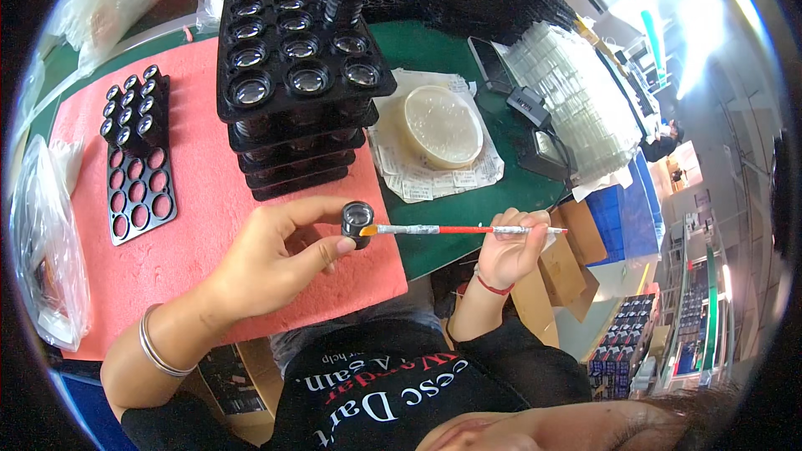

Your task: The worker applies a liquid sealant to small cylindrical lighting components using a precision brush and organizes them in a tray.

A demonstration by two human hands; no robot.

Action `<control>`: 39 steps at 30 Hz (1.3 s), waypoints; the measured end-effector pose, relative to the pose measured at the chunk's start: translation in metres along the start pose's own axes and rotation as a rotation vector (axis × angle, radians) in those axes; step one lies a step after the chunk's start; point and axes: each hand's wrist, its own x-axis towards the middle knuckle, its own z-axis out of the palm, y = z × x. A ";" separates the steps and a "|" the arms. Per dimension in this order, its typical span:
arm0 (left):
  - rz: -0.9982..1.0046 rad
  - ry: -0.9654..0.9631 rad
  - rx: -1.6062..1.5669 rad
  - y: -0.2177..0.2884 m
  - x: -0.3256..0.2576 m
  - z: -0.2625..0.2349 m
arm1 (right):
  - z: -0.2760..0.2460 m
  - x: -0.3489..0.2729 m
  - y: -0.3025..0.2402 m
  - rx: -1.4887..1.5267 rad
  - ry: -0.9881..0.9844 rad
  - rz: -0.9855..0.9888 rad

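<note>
Head view, pink mat (200,225) on green table (434,50), stacked black trays (292,83) far, left hand (276,259) pinched a small lens (357,219), right hand (514,246) gripped a brush (451,230).

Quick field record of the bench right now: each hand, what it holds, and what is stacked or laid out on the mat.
left hand: pinches a small black round lens barrel
right hand: holds a thin red-handled brush, bristle tip at the barrel
pink foam mat: under both trays
stack of black lens trays: top tray nearly full
flat black tray: lenses in the far rows, near holes bare
round cream dish: on paper, right of the stack
</note>
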 end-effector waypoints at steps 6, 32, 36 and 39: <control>-0.032 -0.034 -0.037 0.004 0.000 -0.001 | -0.002 0.000 0.000 0.007 0.044 -0.026; -0.103 0.545 1.003 0.070 -0.066 -0.149 | 0.005 -0.002 0.002 0.152 0.193 -0.095; -0.147 0.701 1.003 0.049 -0.069 -0.187 | 0.002 -0.002 0.001 0.166 0.149 -0.103; -0.260 0.747 1.062 0.039 -0.068 -0.193 | -0.001 -0.002 0.001 0.196 0.142 -0.097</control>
